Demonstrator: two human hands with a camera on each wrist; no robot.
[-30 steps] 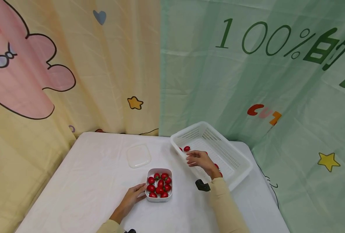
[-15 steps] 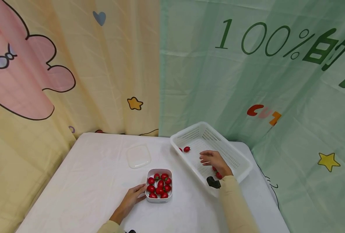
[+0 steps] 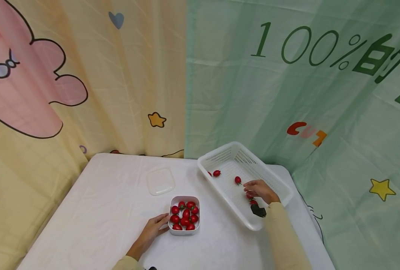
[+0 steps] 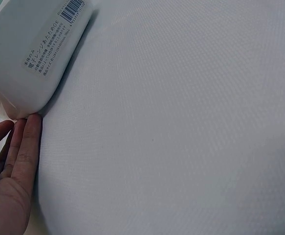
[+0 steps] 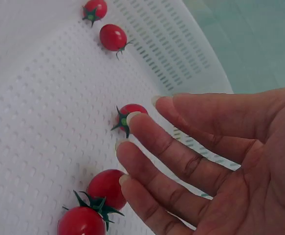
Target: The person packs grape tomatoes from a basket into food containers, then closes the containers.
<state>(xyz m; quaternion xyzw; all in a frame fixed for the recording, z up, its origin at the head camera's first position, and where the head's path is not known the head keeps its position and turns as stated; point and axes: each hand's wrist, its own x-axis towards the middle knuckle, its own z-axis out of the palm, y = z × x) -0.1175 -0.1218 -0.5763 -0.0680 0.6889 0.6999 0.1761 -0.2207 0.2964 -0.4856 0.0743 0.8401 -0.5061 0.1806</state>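
Fingertips of the left hand point(image 3: 150, 232) touch the left side of a small white square container point(image 3: 184, 232) holding several red cherry tomatoes point(image 3: 185, 213). In the left wrist view, straight fingers of that hand point(image 4: 12, 171) meet a corner of the labelled container point(image 4: 39, 54). My right hand point(image 3: 262, 190) is over the white perforated basket point(image 3: 274, 180), fingers apart and holding nothing. The right wrist view has this hand point(image 5: 206, 161) beside a tomato point(image 5: 108, 188) with a green stem, another tomato point(image 5: 81, 223) touching it, and one point(image 5: 132, 113) behind the fingertips.
A clear square lid point(image 3: 160, 181) lies on the white table point(image 3: 102, 210), behind and left of the container. Two more tomatoes point(image 5: 113, 37) lie near the basket's far end. Yellow and green curtains stand behind the table.
The right hand has moved right and slightly toward the near side within the basket, uncovering a tomato in its middle. The left hand and small container have stayed in place.
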